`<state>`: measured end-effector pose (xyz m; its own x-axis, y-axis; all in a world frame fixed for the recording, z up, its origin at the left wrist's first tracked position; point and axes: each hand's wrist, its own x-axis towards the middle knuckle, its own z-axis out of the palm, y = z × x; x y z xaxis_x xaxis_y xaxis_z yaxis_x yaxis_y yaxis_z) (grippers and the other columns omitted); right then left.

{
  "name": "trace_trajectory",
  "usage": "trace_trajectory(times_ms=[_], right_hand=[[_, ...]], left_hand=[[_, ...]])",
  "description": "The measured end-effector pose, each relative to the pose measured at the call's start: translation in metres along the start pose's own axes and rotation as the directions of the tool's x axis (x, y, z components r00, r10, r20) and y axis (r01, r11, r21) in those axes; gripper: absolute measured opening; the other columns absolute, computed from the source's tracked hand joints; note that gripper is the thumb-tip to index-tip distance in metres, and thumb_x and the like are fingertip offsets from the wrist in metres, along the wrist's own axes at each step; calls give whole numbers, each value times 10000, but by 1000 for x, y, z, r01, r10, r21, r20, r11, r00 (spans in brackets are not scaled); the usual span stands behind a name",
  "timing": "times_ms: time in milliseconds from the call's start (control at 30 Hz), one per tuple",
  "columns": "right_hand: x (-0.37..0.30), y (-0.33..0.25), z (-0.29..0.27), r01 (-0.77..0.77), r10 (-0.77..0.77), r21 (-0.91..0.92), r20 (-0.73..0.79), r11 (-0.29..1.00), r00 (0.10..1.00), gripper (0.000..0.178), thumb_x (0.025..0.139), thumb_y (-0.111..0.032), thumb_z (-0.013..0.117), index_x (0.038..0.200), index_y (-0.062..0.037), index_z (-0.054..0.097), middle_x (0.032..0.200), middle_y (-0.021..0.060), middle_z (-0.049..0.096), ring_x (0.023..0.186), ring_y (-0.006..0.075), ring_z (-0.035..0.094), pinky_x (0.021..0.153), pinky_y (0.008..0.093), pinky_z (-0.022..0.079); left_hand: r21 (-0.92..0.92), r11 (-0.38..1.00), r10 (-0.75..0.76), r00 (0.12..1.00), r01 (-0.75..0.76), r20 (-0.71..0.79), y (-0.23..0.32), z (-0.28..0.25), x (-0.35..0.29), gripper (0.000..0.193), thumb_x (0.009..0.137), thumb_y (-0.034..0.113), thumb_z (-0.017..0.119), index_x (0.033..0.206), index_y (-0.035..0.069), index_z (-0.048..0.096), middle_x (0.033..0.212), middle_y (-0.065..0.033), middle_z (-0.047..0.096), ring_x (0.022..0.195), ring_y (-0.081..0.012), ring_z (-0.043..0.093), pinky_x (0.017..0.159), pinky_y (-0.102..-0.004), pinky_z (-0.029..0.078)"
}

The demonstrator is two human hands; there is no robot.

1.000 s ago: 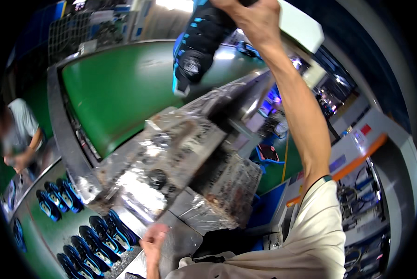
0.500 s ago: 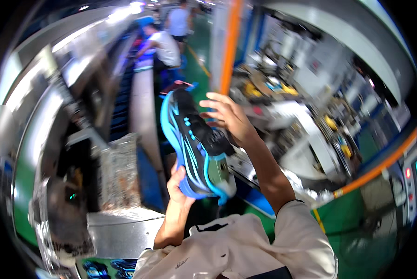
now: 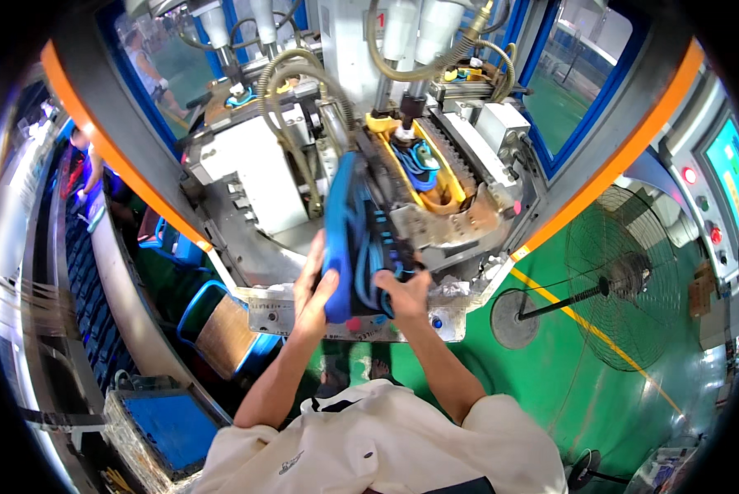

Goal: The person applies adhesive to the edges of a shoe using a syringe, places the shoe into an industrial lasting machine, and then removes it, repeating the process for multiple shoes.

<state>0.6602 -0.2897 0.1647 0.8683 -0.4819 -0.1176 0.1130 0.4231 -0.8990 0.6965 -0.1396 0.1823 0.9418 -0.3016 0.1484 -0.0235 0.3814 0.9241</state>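
A blue and black sports shoe (image 3: 346, 239) is held between my two hands in front of the machine, its sole edge turned to the left and its shape partly blurred. My left hand (image 3: 310, 292) is closed on the sole side, thumb across the lower end. On the upper side my right hand (image 3: 407, 295) grips the lower end, its thumb pressed against the shoe. Just beyond stands a press machine (image 3: 258, 185). Its yellow mould (image 3: 443, 183) has a blue shoe piece (image 3: 419, 165) inside, under a vertical rod.
Orange-edged machine posts (image 3: 126, 169) flank the opening. A stool (image 3: 221, 329) and a conveyor (image 3: 130, 280) carrying dark items are on the left, with a person (image 3: 89, 169) beyond. To the right are a fan (image 3: 624, 276) and a control panel (image 3: 719, 189) with lit buttons.
I have turned right, from beside the conveyor to face the machine. The shoe has come along in my left hand, and my right hand, open and apart before, now grips it too.
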Motion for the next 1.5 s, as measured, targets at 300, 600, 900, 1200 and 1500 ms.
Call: trace_trajectory(times_ms=[300,600,900,1200,1500], right_hand=[[61,-62,-149,362,-428,-252,-307,898,850,718,652,-154,805,1275,24,496,1159,80,574,1046,190,562,963,327,423],[120,-99,-110,224,-533,-677,-289,701,795,590,703,-134,773,1205,64,537,1093,111,617,969,171,577,922,300,439],[348,-42,60,-45,44,-999,-45,6,998,553,628,-354,820,975,43,653,1018,222,673,1006,319,648,870,377,508],[346,111,123,123,-214,-986,145,-112,966,570,724,-261,729,1112,-2,403,931,224,664,893,371,676,793,436,549],[99,162,107,823,-313,-416,780,387,541,337,814,12,611,1149,-14,596,1160,165,595,1073,331,569,875,394,468]], left_hand=[[616,722,-176,945,314,-276,-174,52,275,890,741,525,733,1330,-79,452,1304,-268,533,1187,-373,543,984,-403,435],[541,689,-327,873,482,-362,-155,-4,311,406,609,95,744,944,-85,602,906,-220,666,844,-340,657,797,-382,523],[-87,816,-571,773,572,-276,4,-144,80,738,653,180,795,1276,-62,482,1161,-155,597,1053,-246,581,931,-345,438],[-8,990,-101,651,143,-752,102,-176,-144,594,682,189,788,1164,-82,572,1034,-122,659,925,-219,649,875,-338,501],[-311,948,-296,169,-69,-940,55,-126,-219,475,784,102,735,1184,-83,557,1086,-141,639,976,-197,619,906,-315,482]])
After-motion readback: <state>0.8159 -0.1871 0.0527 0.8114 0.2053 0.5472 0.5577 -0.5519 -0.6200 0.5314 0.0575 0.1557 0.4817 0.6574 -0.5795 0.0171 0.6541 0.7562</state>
